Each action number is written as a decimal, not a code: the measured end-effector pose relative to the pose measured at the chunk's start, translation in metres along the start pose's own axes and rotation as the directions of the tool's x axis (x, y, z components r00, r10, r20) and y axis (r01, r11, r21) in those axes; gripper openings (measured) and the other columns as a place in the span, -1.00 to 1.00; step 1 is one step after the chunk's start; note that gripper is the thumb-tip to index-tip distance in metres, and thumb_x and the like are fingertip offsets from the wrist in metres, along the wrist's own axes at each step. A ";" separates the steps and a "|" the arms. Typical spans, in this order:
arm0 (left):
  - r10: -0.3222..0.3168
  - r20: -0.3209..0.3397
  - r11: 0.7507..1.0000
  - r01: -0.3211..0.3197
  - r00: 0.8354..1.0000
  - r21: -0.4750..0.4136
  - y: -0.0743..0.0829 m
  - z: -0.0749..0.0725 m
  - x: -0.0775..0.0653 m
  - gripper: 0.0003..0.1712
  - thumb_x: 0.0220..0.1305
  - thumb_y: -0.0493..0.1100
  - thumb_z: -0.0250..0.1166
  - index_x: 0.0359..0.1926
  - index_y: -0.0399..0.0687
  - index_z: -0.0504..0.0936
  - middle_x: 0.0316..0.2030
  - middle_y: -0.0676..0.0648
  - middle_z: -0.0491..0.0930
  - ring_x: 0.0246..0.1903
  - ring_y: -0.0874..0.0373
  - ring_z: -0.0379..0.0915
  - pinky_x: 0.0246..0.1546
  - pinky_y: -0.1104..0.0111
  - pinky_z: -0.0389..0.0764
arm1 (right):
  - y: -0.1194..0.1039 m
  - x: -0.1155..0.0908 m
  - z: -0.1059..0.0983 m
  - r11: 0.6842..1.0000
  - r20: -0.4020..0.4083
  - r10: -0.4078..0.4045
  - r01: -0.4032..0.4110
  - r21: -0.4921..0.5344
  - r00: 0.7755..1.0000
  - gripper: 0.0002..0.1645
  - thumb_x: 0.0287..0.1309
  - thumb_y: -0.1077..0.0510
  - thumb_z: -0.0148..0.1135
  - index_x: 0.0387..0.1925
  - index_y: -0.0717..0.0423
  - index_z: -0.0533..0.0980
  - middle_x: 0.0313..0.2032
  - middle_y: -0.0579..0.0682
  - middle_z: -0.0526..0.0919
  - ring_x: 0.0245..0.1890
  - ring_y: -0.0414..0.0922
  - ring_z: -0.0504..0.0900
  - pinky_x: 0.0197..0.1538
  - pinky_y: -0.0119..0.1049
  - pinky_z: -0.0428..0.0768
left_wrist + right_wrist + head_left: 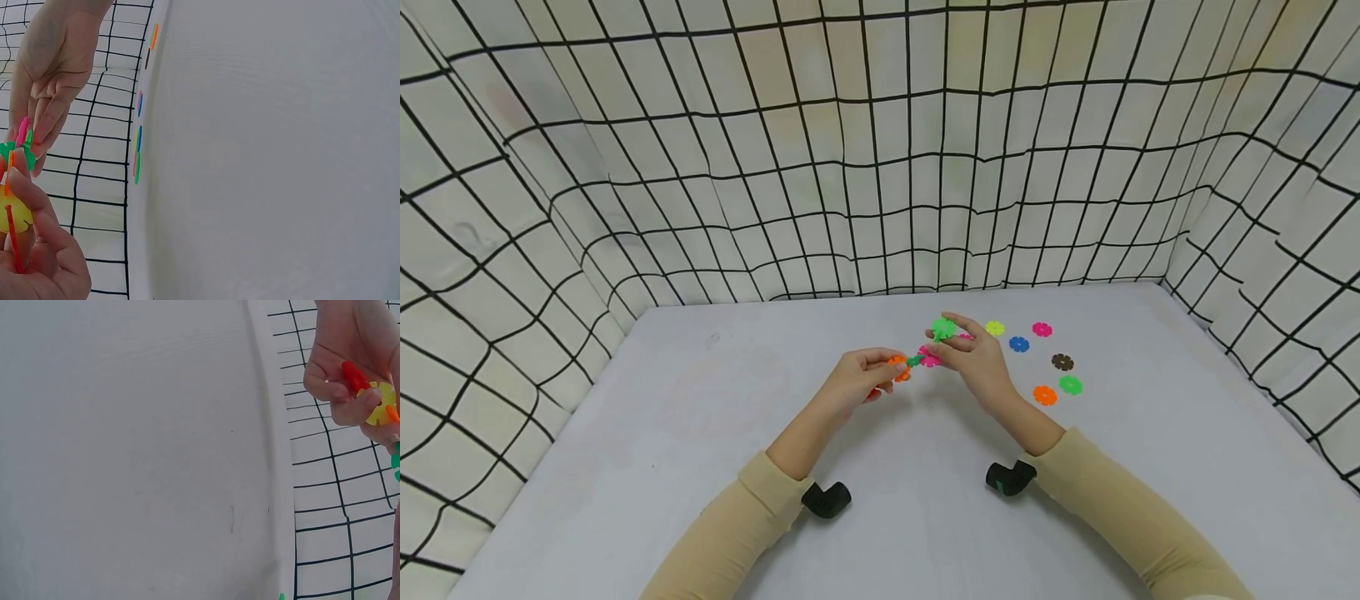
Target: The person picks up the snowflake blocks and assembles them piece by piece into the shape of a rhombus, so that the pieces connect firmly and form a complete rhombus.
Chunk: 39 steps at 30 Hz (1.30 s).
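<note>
Discs (914, 361) with notched rims, joined in bright red, yellow, orange, green and pink, are held aloft over a white table (895, 517) as the left hand (853, 379) pinches the orange disc (902, 377) and the right hand (981, 362) grips the pink disc (928, 358), a light-green disc (943, 328) near it.

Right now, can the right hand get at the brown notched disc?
Probably yes: the brown notched disc lies uncovered on the table, to the right of the right hand, nothing tall between. That hand already holds a light-green notched disc, though, so it may need freeing first.
</note>
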<state>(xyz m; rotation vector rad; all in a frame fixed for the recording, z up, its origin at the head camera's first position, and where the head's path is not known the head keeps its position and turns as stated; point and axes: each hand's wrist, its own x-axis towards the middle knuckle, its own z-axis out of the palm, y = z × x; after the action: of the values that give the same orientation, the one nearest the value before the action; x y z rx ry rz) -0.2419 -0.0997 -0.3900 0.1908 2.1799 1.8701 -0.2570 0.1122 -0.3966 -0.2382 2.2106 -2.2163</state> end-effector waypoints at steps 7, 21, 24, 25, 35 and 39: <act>0.015 0.031 0.999 -0.016 0.999 0.030 -0.001 -0.005 -0.002 -0.69 0.43 -0.18 0.29 0.09 -0.25 0.69 -0.31 -0.03 0.69 -0.41 0.18 0.50 -0.43 0.44 0.36 | 0.001 0.001 -0.007 0.998 0.066 0.022 -0.026 0.063 0.998 -0.29 0.38 0.23 0.31 0.49 0.10 0.31 0.23 0.26 0.58 -0.07 -0.18 0.73 0.03 -0.29 0.65; 0.002 0.088 1.000 -0.004 0.996 0.031 -0.003 -0.006 -0.003 -0.73 0.40 -0.16 0.34 0.02 -0.21 0.71 -0.22 -0.18 0.75 -0.32 0.08 0.67 -0.41 0.42 0.38 | 0.001 0.001 -0.014 0.994 0.040 0.071 -0.074 0.083 0.997 -0.47 0.54 0.20 0.07 0.44 0.24 0.36 -0.18 -0.02 0.70 -0.34 -0.20 0.71 -0.13 -0.38 0.69; -0.018 0.123 1.000 0.015 0.992 0.027 -0.003 -0.006 -0.002 -0.73 0.41 -0.16 0.31 0.02 -0.22 0.70 -0.16 -0.26 0.74 -0.31 0.07 0.72 -0.37 0.40 0.43 | 0.000 0.001 -0.014 0.994 0.044 0.072 -0.076 0.082 0.996 -0.48 0.54 0.20 0.08 0.43 0.23 0.38 -0.25 -0.06 0.70 -0.35 -0.21 0.71 -0.14 -0.40 0.68; -0.027 0.140 1.000 0.024 0.990 0.019 -0.002 -0.006 -0.002 -0.73 0.42 -0.16 0.30 0.02 -0.23 0.68 -0.15 -0.27 0.74 -0.31 0.06 0.73 -0.34 0.38 0.47 | 0.001 0.001 -0.014 0.994 0.046 0.073 -0.077 0.082 0.996 -0.48 0.54 0.20 0.07 0.43 0.24 0.38 -0.28 -0.06 0.70 -0.36 -0.21 0.70 -0.15 -0.41 0.68; -0.075 0.413 0.988 0.124 0.908 -0.093 -0.001 -0.011 0.009 -0.50 0.57 -0.11 0.10 0.41 -0.22 0.39 0.14 -0.22 0.64 -0.16 -0.01 0.72 -0.17 0.36 0.64 | 0.000 0.001 -0.012 0.994 0.076 0.083 -0.088 0.059 0.994 -0.48 0.53 0.20 0.09 0.41 0.29 0.38 -0.34 0.01 0.66 -0.38 -0.19 0.67 -0.15 -0.41 0.68; -0.083 0.448 0.988 0.132 0.890 -0.080 0.004 -0.011 0.013 -0.46 0.60 -0.08 0.07 0.48 -0.11 0.33 0.23 -0.20 0.57 -0.08 -0.03 0.71 -0.18 0.39 0.64 | 0.000 0.002 -0.012 0.994 0.085 0.098 -0.102 0.042 0.991 -0.48 0.53 0.20 0.09 0.41 0.28 0.38 -0.25 0.08 0.67 -0.38 -0.20 0.68 -0.16 -0.42 0.67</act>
<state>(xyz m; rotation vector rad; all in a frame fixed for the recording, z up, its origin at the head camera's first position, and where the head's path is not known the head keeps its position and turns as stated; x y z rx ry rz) -0.2574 -0.1062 -0.3857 0.4211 1.7403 1.6774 -0.2607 0.1244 -0.3965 -0.2097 2.0788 -2.1614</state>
